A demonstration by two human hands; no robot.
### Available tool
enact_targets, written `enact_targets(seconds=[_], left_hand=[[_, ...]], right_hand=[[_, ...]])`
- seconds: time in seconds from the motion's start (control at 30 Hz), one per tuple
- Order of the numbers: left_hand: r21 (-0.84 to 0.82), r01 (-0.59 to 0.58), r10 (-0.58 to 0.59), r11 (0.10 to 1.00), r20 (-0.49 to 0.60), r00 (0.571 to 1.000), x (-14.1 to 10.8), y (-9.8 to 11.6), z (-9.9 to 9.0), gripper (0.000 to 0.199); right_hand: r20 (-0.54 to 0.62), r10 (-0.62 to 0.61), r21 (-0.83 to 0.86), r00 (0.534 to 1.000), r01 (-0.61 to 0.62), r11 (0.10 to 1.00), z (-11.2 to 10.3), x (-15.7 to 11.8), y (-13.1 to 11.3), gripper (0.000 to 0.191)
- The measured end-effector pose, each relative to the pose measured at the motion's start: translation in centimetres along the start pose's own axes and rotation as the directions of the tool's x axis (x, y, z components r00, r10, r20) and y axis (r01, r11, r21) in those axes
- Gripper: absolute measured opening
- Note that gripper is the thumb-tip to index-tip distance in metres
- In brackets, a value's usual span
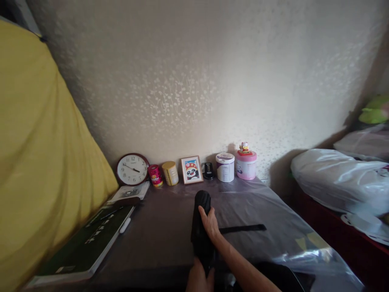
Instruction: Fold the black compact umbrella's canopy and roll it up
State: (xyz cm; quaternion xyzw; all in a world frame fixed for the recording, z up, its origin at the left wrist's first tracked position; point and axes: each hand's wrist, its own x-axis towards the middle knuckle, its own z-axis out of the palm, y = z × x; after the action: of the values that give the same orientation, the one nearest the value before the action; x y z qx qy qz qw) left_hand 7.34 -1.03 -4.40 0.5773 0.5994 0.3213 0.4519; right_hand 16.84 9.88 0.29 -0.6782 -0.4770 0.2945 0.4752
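A long black folded object (200, 227), which looks like a folded umbrella, lies lengthwise over the table in the middle of the view. My right hand (210, 224) is wrapped round its upper right side. At its lower end, near the bottom edge, my left hand (199, 275) grips it, with the fingers partly hidden. A black strap (243, 228) stretches out to the right from beside my right wrist and lies on the tabletop.
Along the wall stand a round clock (133, 169), a pink can (155, 176), a yellow can (170, 173), a framed panda picture (192, 170), and white (225, 168) and pink (246, 166) tubs. A green book (88, 239) lies left; plastic bags (340, 178) sit right.
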Motion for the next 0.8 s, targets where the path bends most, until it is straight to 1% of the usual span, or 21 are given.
enact_targets(seconds=[0.07,0.1,0.13,0.17,0.2,0.23,0.27,0.3,0.37,0.4,0.43,0.47,0.5,0.57,0.63,0.67,0.73,0.8], left_hand=[[0.139,0.01,-0.006,0.99,-0.034,0.999,0.1,0.3,-0.1,0.049],[0.184,0.002,0.003,0.983,-0.03,1.0,0.0,0.6,-0.3,0.049],[0.213,-0.03,0.036,0.977,-0.023,0.999,-0.1,1.1,-0.5,0.049],[0.201,-0.086,0.085,0.976,0.01,0.996,-0.2,1.6,-0.7,0.048],[0.135,-0.145,0.139,0.98,0.051,0.989,-0.2,2.2,-1.0,0.045],[0.046,-0.174,0.17,0.984,0.088,0.982,-0.3,2.8,-1.3,0.042],[-0.057,-0.134,0.142,0.989,0.173,0.975,-0.3,3.3,-1.5,0.039],[-0.163,-0.072,0.113,0.984,0.256,0.96,-0.3,3.7,-1.7,0.041],[-0.325,0.095,0.055,0.941,0.423,0.904,-0.3,4.3,-1.7,0.049],[-0.371,0.146,0.045,0.917,0.461,0.886,-0.3,4.5,-1.6,0.05],[-0.39,0.167,0.038,0.906,0.466,0.884,-0.3,4.6,-1.4,0.048],[-0.383,0.165,0.022,0.909,0.44,0.898,-0.3,4.6,-1.1,0.046],[-0.351,0.14,0.008,0.926,0.388,0.922,-0.3,4.6,-0.8,0.042],[-0.251,0.03,0.031,0.968,0.235,0.972,0.0,4.5,-0.2,0.037],[-0.129,-0.075,0.087,0.989,0.091,0.992,0.4,4.3,0.2,0.04],[-0.068,-0.099,0.102,0.993,0.04,0.994,0.7,4.2,0.2,0.044],[0.034,-0.082,0.082,0.996,-0.009,0.997,1.1,4.0,0.1,0.051],[0.061,-0.072,0.072,0.996,0.0,0.997,1.4,4.1,-0.2,0.054]], right_hand=[[-0.071,0.053,0.09,0.996,-0.046,0.995,-0.5,0.2,-0.5,0.048],[-0.1,0.081,0.147,0.992,-0.066,0.987,-0.8,0.2,-0.8,0.049],[-0.119,0.111,0.217,0.987,-0.083,0.973,-1.2,0.2,-1.0,0.049],[-0.124,0.137,0.291,0.983,-0.096,0.952,-1.6,0.2,-1.3,0.048],[-0.107,0.156,0.365,0.982,-0.107,0.925,-2.0,0.2,-1.6,0.045],[-0.071,0.173,0.443,0.982,-0.124,0.888,-2.4,0.3,-1.8,0.044],[-0.019,0.186,0.52,0.982,-0.149,0.841,-2.8,0.3,-2.1,0.043],[0.036,0.192,0.587,0.981,-0.176,0.79,-3.1,0.3,-2.4,0.043],[0.125,0.201,0.666,0.972,-0.232,0.709,-3.7,0.5,-2.8,0.046],[0.141,0.201,0.678,0.969,-0.242,0.694,-3.8,0.6,-2.9,0.046],[0.132,0.197,0.676,0.971,-0.234,0.699,-3.9,0.7,-2.9,0.046],[0.108,0.186,0.666,0.977,-0.21,0.716,-3.9,0.8,-2.9,0.045],[0.08,0.169,0.651,0.982,-0.18,0.737,-3.9,0.9,-2.8,0.045],[0.027,0.135,0.619,0.99,-0.122,0.776,-3.7,1.1,-2.5,0.048],[-0.029,0.125,0.587,0.992,-0.085,0.805,-3.6,1.2,-2.3,0.052],[-0.059,0.129,0.572,0.99,-0.072,0.817,-3.5,1.2,-2.2,0.053],[-0.108,0.148,0.553,0.983,-0.065,0.83,-3.5,1.1,-2.1,0.054],[-0.108,0.178,0.581,0.978,-0.083,0.81,-3.6,1.2,-2.1,0.055]])
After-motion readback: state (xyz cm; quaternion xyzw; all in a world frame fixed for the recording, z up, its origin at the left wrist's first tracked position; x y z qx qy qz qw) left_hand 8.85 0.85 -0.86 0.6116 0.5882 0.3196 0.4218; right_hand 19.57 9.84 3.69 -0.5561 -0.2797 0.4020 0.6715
